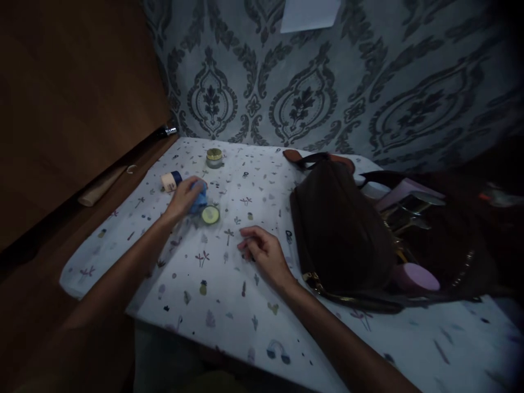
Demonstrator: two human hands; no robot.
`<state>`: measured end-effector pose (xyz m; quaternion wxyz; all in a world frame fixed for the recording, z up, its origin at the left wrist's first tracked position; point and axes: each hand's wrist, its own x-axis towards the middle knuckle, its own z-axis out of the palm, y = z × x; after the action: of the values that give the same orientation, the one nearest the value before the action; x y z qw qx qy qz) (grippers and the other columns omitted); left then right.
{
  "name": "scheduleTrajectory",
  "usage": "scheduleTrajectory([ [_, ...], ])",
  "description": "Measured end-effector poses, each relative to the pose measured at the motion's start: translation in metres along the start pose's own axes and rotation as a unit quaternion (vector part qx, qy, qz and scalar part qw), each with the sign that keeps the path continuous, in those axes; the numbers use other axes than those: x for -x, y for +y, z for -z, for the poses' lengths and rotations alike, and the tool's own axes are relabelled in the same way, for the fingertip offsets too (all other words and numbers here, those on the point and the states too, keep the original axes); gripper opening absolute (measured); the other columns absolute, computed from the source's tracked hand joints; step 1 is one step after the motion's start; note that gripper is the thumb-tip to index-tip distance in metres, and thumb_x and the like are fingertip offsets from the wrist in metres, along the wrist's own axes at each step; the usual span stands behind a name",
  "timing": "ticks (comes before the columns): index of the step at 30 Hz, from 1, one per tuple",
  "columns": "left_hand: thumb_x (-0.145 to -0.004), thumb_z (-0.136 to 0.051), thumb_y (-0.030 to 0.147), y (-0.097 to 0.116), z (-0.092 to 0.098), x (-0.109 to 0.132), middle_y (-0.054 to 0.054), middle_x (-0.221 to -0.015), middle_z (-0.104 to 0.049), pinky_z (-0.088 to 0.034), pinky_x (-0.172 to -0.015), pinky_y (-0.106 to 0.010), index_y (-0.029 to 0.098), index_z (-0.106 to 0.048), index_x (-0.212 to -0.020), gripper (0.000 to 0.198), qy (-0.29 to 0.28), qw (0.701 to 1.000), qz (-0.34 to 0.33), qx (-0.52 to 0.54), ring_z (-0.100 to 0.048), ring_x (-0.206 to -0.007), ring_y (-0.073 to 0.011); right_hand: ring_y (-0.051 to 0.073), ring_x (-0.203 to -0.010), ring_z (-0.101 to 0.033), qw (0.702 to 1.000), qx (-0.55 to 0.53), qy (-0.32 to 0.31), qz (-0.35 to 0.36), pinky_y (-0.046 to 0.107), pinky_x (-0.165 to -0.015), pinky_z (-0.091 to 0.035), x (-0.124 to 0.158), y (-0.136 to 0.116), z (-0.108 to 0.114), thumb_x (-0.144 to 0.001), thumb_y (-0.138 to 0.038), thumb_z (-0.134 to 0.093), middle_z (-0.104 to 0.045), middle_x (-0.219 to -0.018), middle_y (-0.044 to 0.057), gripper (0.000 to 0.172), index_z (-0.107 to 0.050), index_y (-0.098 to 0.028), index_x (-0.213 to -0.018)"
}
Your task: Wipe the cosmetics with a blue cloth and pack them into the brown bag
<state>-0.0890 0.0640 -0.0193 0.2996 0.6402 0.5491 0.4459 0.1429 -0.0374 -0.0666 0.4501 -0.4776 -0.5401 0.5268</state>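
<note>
A small blue item (198, 197), too blurred for us to name, stands left of the middle of the white patterned cloth (229, 284), with the fingers of our left hand (184, 197) closed around it. Just beside it, on the near right, is a green-topped jar (210, 215); left is a cream jar (168, 182) with a dark blue lid, lying on its side; farther off stands a gold-lidded jar (214, 158). Our right hand (264, 254) hovers nearer us, fingers loosely curled, apart. Right, a dark bag (339, 234) gapes, full of containers.

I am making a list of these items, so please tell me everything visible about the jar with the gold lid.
The jar is round and squat, with a shiny gold lid in place and a greyish body, perhaps glass. It stands upright on the patterned white cover, beyond the left hand. Neither hand touches it.
</note>
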Motion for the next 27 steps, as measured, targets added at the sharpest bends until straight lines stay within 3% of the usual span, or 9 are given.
scheduleTrajectory([
  [4, -0.089, -0.045, 0.045, -0.001, -0.026, 0.025, -0.002, -0.079, -0.066, -0.047, -0.075, -0.030, 0.018, -0.067, -0.085, 0.035, -0.061, 0.998, -0.015, -0.021, -0.059, -0.077, -0.0190, 0.012, -0.064, -0.062, 1.000, -0.010, 0.006, 0.004, 0.023, -0.053, -0.050, -0.003, 0.007, -0.002, -0.076, -0.031, -0.063, -0.066, -0.094, 0.005, 0.035, -0.062, -0.017, -0.108],
  [9, -0.089, -0.048, 0.046, 0.021, -0.058, 0.044, -0.002, -0.082, -0.067, -0.046, -0.079, -0.029, 0.018, -0.068, -0.088, 0.034, -0.081, 0.996, -0.023, 0.018, -0.059, -0.082, -0.0197, 0.013, -0.074, -0.063, 0.999, 0.023, 0.016, 0.039, 0.026, -0.058, -0.054, -0.002, 0.010, -0.002, -0.073, -0.031, -0.071, -0.060, -0.117, 0.010, 0.054, -0.059, -0.021, -0.125],
  [12, -0.085, -0.056, 0.048, 0.034, -0.073, 0.047, -0.004, -0.086, -0.071, -0.049, -0.079, -0.030, 0.018, -0.068, -0.085, 0.033, -0.093, 0.981, 0.053, 0.159, -0.062, -0.081, -0.0193, 0.013, -0.073, -0.063, 0.996, 0.061, 0.019, 0.061, 0.030, -0.063, -0.056, 0.000, 0.010, -0.001, -0.073, -0.030, -0.074, -0.060, -0.121, 0.011, 0.061, -0.057, -0.021, -0.131],
  [16, -0.077, -0.063, 0.046, 0.041, -0.089, 0.050, -0.008, -0.087, -0.074, -0.054, -0.078, -0.034, 0.015, -0.068, -0.081, 0.032, -0.077, 0.916, 0.200, 0.338, -0.067, -0.077, -0.0210, 0.022, -0.090, -0.067, 0.991, 0.108, 0.020, 0.074, 0.036, -0.076, -0.057, 0.002, 0.011, 0.000, -0.073, -0.032, -0.078, -0.064, -0.119, 0.012, 0.072, -0.051, -0.018, -0.139],
  [18, -0.077, -0.063, 0.043, 0.039, -0.093, 0.052, -0.009, -0.086, -0.074, -0.055, -0.080, -0.034, 0.014, -0.068, -0.081, 0.030, -0.065, 0.899, 0.229, 0.367, -0.069, -0.078, -0.0212, 0.025, -0.097, -0.066, 0.989, 0.126, 0.021, 0.076, 0.037, -0.080, -0.056, 0.003, 0.009, 0.000, -0.072, -0.032, -0.079, -0.066, -0.116, 0.011, 0.075, -0.050, -0.017, -0.140],
  [20, -0.079, -0.062, 0.042, 0.036, -0.090, 0.053, -0.009, -0.087, -0.075, -0.054, -0.080, -0.034, 0.014, -0.068, -0.082, 0.029, -0.072, 0.911, 0.197, 0.355, -0.069, -0.079, -0.0210, 0.023, -0.095, -0.066, 0.989, 0.130, 0.026, 0.072, 0.036, -0.079, -0.055, 0.003, 0.007, -0.001, -0.071, -0.029, -0.080, -0.068, -0.112, 0.010, 0.073, -0.051, -0.018, -0.137],
  [24, -0.090, -0.056, 0.047, 0.034, -0.076, 0.057, -0.007, -0.102, -0.074, -0.050, -0.089, -0.033, 0.018, -0.068, -0.096, 0.032, -0.183, 0.967, 0.000, 0.179, -0.067, -0.095, -0.0224, 0.017, -0.078, -0.063, 0.991, 0.111, 0.041, 0.054, 0.029, -0.068, -0.052, 0.002, 0.001, -0.001, -0.068, -0.025, -0.078, -0.068, -0.093, 0.002, 0.054, -0.059, -0.018, -0.118],
  [27, -0.097, -0.045, 0.044, 0.038, -0.069, 0.060, -0.008, -0.108, -0.070, -0.046, -0.093, -0.035, 0.019, -0.065, -0.104, 0.033, -0.243, 0.960, -0.140, 0.006, -0.063, -0.103, -0.0231, 0.014, -0.070, -0.058, 0.991, 0.114, 0.052, 0.049, 0.026, -0.062, -0.048, 0.002, 0.000, -0.001, -0.068, -0.025, -0.075, -0.062, -0.079, -0.002, 0.033, -0.059, -0.018, -0.095],
])
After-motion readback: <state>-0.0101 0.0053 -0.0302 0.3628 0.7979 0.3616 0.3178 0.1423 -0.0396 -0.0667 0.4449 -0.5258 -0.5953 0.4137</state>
